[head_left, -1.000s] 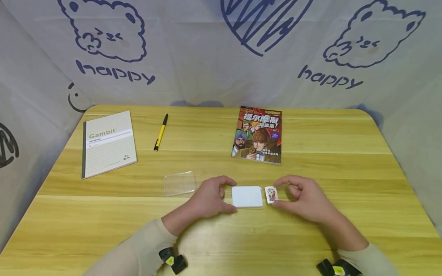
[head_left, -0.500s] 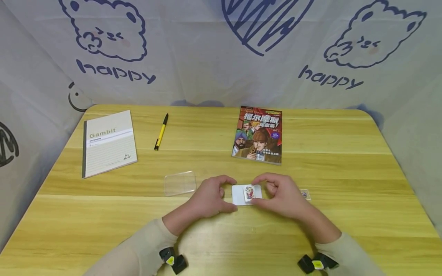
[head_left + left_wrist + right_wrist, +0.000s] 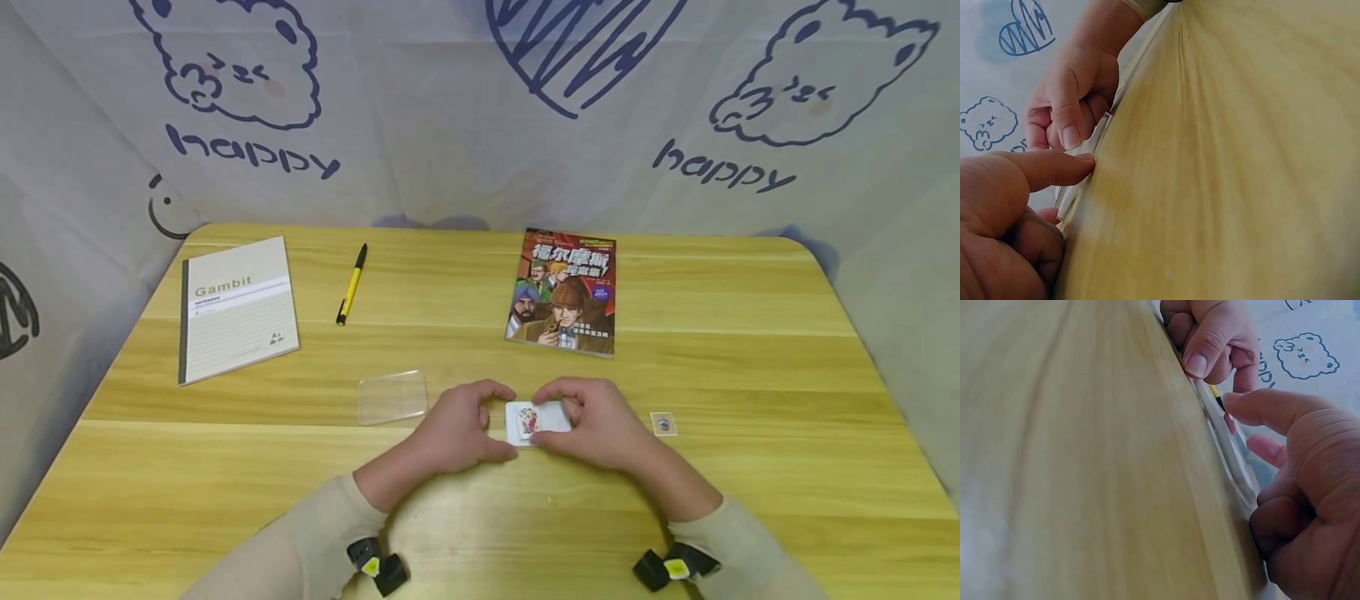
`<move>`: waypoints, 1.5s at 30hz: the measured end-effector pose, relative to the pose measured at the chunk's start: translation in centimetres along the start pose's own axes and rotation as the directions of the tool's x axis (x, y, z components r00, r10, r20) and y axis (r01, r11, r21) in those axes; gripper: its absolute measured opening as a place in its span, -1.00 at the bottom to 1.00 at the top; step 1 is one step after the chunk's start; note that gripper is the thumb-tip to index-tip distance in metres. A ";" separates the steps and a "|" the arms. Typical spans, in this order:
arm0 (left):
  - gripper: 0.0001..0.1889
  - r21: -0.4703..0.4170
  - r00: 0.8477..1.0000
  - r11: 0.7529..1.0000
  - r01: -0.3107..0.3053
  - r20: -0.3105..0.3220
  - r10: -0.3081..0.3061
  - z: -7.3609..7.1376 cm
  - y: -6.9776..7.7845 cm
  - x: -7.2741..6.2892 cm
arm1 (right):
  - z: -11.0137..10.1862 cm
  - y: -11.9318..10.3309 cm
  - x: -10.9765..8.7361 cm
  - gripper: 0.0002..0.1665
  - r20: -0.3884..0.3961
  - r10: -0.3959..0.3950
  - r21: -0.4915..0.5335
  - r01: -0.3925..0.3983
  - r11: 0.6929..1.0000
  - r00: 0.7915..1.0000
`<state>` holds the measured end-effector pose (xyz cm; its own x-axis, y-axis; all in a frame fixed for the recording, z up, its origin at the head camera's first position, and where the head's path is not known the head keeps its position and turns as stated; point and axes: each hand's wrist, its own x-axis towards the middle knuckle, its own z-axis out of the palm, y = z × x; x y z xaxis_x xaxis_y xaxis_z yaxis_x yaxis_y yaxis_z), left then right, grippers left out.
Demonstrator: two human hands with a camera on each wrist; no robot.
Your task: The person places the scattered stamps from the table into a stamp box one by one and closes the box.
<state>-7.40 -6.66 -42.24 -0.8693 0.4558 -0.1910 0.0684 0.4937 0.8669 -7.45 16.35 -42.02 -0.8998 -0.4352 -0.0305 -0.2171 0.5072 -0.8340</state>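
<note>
A white, flat rectangular box [image 3: 558,415] with a clear plastic edge lies on the table between my hands. My left hand [image 3: 459,429] spans its left end, index finger at the far edge and thumb at the near edge. Between thumb and index finger, my right hand [image 3: 596,423] pinches a small white card [image 3: 528,421] with a colourful picture, over the left half of the box. In the right wrist view the right thumb [image 3: 1266,411] is beside the clear-edged box [image 3: 1225,440]. The left wrist view has the left thumb [image 3: 1063,169] against its edge.
A clear plastic lid [image 3: 392,398] lies left of the left hand. A small square with a blue figure [image 3: 663,424] is right of the right hand. Farther back are a notebook [image 3: 240,312], a yellow pen [image 3: 351,286] and a comic-style book [image 3: 562,292].
My right hand has moved left with the small picture card, from beside the white box to over its left half. The small square at right has come into view. The left hand stays put.
</note>
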 end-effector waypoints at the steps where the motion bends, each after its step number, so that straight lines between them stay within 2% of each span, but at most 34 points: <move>1: -0.30 0.002 1.000 1.000 -0.001 0.000 0.001 0.0 0.0 0.0 | 0.0 0.0 0.0 -0.54 0.001 0.004 -0.003 -0.004 1.000 1.000; 11: -0.30 0.013 1.000 1.000 0.003 -0.003 -0.003 0.0 0.0 0.0 | 0.2 0.0 0.2 -0.50 -0.004 0.005 -0.077 -0.005 0.997 1.000; 19: -0.30 0.007 1.000 1.000 0.010 -0.007 -0.010 0.0 0.0 0.0 | -0.3 0.3 -0.4 -0.46 -0.034 0.025 -0.072 -0.028 0.997 0.999; 30: -0.30 0.034 1.000 0.999 -0.003 -0.015 0.003 0.1 0.0 0.1 | -0.8 0.4 -0.6 -0.46 -0.022 0.037 -0.126 -0.039 0.991 0.999; 45: -0.30 0.046 1.000 0.999 0.017 -0.014 -0.016 0.0 0.2 0.1 | -0.4 0.3 -0.8 -0.45 -0.044 0.040 -0.166 -0.047 0.985 0.998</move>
<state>-7.47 -6.51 -42.11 -0.8771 0.4375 -0.1983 0.0766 0.5350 0.8414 -6.97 17.15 -42.03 -0.9237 -0.3812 -0.0391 -0.2348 0.6437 -0.7283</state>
